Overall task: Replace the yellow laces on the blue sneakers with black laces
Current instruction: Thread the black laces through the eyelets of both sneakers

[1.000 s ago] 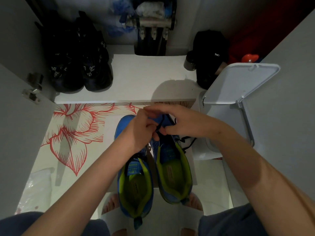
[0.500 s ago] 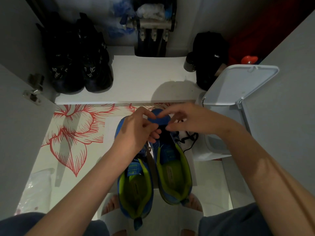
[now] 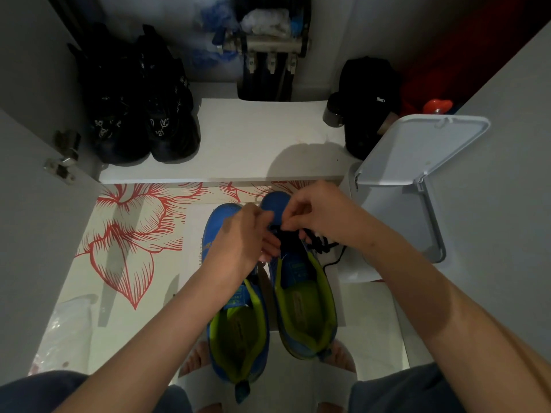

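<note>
**Head view: both hands on the black lace**

I see the right hand pinching the black lace over the toe end of the right blue sneaker. The left hand curls its fingers on the same lace. The left blue sneaker lies just beside, on the floor patterned with red flowers. Beyond, a white shelf carries black shoes. Tongue labels are too blurred to read.

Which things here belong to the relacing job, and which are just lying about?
In the job: right sneaker, black lace threaded in it, left sneaker, left hand, right hand pinching the lace.

Lying about: black shoes on the shelf, white bin with lid up, black bag, plastic bag.
</note>
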### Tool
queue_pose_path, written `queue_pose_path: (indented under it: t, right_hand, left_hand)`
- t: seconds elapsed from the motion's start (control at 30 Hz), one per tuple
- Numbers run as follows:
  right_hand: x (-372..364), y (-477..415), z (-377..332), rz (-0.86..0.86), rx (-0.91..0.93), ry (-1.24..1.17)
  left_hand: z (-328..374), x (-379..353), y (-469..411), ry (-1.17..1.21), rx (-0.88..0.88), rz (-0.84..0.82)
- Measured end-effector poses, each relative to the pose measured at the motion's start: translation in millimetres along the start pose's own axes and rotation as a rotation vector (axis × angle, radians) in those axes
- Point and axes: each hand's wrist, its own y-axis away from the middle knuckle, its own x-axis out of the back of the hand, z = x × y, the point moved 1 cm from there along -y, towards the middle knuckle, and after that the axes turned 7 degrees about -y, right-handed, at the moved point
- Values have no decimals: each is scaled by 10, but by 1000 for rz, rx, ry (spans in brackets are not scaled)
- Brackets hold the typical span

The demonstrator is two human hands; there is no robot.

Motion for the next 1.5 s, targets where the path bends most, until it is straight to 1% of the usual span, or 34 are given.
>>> queue_pose_path:
  t: [0.07,0.1,0.17,0.23,0.37,0.47,0.57,0.7,0.83,0.93,0.97,1.03,1.07,1.1,1.17,1.27,1.33,1.4,1.47,1.5]
  right_hand:
    - [15,2,84,-20,-40,110]
    - [8,2,121,-32,-50,177]
    - [-47,7,156,-45,-53,280]
    - [-123,14,169,-34,-46,307]
    - [-246,16,192,-59,-63,388]
    - [-285,12,209,24,-59,451]
    - [-292,2,229,56,-87,408]
    - [-280,-7,235,0,-116,379]
    - [-309,-4,237,-15,-97,473]
    - [-363,-4,244,14,-81,488]
    - [-375,-6,251,14,-91,462]
    - [-362,-2,251,-2,-138,317]
    - [-343,1,236,-13,-173,225]
    - [-323,3,225,-23,-205,149]
    - [-315,-5,217,-38,-235,71]
    - [-340,-20,217,-45,-220,72]
    - [-289,-26,226,-28,-182,46]
    - [-176,-25,193,27,-90,54]
    - [-76,2,136,23,-1,46]
    - [-64,14,118,-10,27,40]
  left_hand:
    - [-88,37,-63,-317,-86,86]
    - [-108,49,-51,-473,-105,78]
    - [-147,31,-15,-700,-77,-32]
    - [-168,-14,3,-763,-65,-109]
    - [-180,9,7,-588,-24,-137]
    - [-212,31,-4,-457,24,-171]
    - [-251,46,-23,-384,52,-172]
    - [-270,41,-26,-351,63,-171]
    - [-251,29,-20,-357,56,-176]
    - [-249,31,-23,-310,81,-182]
    - [-228,31,-16,-265,98,-188]
    - [-187,12,-11,-116,149,-206]
    - [-170,6,9,-88,162,-219]
    - [-165,-9,20,-112,158,-220]
    - [-183,-49,20,-200,117,-161]
    - [-209,-77,16,-286,62,-89]
    - [-235,-56,23,-358,27,-52]
    - [-238,20,-12,-454,-70,70]
    - [-128,152,-20,-431,-162,208]
    - [-52,228,-26,-323,-185,249]
